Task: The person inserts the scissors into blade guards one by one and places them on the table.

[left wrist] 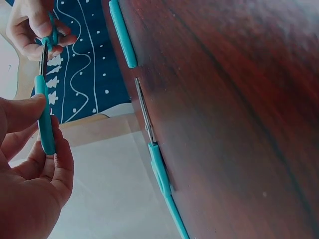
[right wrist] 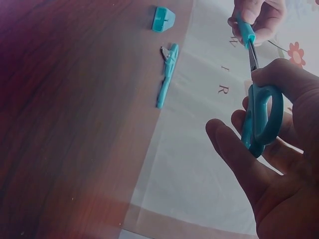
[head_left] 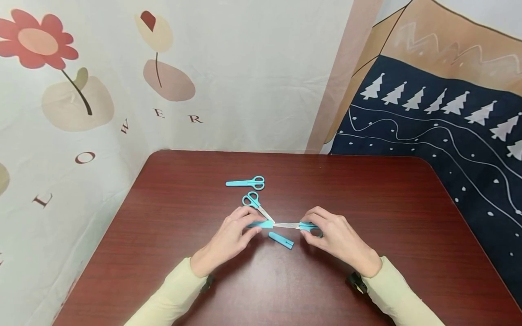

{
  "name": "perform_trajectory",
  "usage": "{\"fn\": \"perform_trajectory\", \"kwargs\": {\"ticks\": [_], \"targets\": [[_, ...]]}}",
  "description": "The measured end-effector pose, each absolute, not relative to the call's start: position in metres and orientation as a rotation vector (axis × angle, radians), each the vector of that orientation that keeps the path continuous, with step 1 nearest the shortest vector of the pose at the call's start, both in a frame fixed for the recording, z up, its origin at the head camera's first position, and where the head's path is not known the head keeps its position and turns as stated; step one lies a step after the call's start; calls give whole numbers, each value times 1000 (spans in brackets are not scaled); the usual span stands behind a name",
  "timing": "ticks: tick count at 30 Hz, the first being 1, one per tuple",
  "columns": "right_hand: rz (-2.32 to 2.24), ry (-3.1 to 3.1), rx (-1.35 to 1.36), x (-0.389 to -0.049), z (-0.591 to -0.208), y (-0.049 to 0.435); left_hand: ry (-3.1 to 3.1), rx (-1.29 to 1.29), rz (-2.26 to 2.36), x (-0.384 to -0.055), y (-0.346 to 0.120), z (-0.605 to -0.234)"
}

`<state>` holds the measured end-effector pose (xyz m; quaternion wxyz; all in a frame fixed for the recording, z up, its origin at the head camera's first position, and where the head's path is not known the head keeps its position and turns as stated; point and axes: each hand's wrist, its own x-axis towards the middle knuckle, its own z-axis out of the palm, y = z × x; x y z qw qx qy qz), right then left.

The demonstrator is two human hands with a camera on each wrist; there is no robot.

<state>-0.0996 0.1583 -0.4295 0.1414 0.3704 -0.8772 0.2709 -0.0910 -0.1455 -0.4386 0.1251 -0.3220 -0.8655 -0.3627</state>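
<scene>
Left hand [head_left: 230,232] pinches slim turquoise plastic cover [head_left: 263,224] between fingers [left wrist: 64,164], right hand [head_left: 340,233] holds turquoise-handled metal scissors [right wrist: 256,109], blades [head_left: 287,225] at cover's mouth, above reddish-brown worktop [head_left: 346,194].

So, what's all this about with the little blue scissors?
A person is handling scissors and a cover at a table. The right hand holds the scissors by the handles, while the left hand pinches the blue cover, its open end meeting the blade tips. Whether it's going on or coming off, I can't tell. Nearby lie an uncovered pair and a loose cover; farther back is a covered pair.
</scene>
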Motion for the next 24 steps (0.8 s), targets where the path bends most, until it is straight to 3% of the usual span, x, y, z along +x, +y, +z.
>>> {"fn": "perform_trajectory", "kwargs": {"ticks": [24], "targets": [[773,-2513,1089,-99,-429,153,-2476,-984,-1070,-91,-137,-440]]}}
